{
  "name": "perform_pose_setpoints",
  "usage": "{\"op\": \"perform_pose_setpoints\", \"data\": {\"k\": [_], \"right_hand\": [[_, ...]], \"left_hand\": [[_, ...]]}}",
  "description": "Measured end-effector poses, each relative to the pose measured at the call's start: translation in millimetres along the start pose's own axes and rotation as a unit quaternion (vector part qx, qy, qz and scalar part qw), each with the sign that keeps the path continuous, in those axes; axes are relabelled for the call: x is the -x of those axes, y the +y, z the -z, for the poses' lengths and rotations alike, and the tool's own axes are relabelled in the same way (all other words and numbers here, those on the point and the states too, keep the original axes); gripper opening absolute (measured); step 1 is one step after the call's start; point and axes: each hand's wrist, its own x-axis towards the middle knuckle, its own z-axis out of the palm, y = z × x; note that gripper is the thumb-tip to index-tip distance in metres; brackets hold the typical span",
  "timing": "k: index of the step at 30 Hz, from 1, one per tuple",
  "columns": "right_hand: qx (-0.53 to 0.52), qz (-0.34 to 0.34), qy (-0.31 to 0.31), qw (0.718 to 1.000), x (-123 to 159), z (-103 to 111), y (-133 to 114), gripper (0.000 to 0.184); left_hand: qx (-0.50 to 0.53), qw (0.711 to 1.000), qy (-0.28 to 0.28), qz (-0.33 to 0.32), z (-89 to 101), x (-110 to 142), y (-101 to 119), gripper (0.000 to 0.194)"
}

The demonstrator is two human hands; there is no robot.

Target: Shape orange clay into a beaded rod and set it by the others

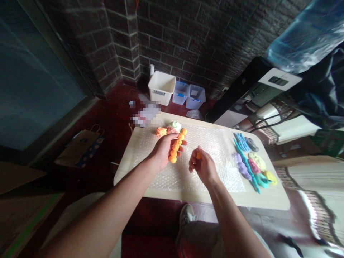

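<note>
A knobbly row of orange modelling clay balls (176, 146) lies across the palm and fingers of my left hand (162, 151), above the table. To its right, my right hand (204, 167) is closed with fingertips pinching a small orange clay piece (198, 155). Beneath both hands is a bubble wrap sheet (215, 143). Beyond my left hand sit an orange clay lump (161, 132) and a pale green one (176, 125), with a pinkish lump partly hidden between them. At the table's right lie a long teal clay strip (245, 164), blue clay (242, 142) and purple clay (242, 166).
The pale table (279, 197) has rounded corners. More clay lies at its right, including a yellow lump (270, 177). Behind the table stand a white bin (161, 86) and two clear plastic boxes. A paper bag (80, 143) is on the floor at left.
</note>
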Motion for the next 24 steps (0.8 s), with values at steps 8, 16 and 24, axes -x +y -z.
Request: {"op": "perform_pose_setpoints", "data": {"k": [8, 16, 24], "right_hand": [[0.038, 0.002, 0.053, 0.998, -6, 6, 5, 0.051], [-0.061, -0.091, 0.055, 0.992, -8, 12, -2, 0.065], [-0.102, -0.096, 0.012, 0.990, -6, 8, -12, 0.026]], "left_hand": [[0.000, 1.000, 0.005, 0.003, -1.0, 0, 1, 0.022], [0.003, 1.000, -0.003, 0.001, 1.6, -2, -1, 0.021], [0.001, 1.000, 0.002, 0.004, -0.9, -1, 1, 0.019]]}}
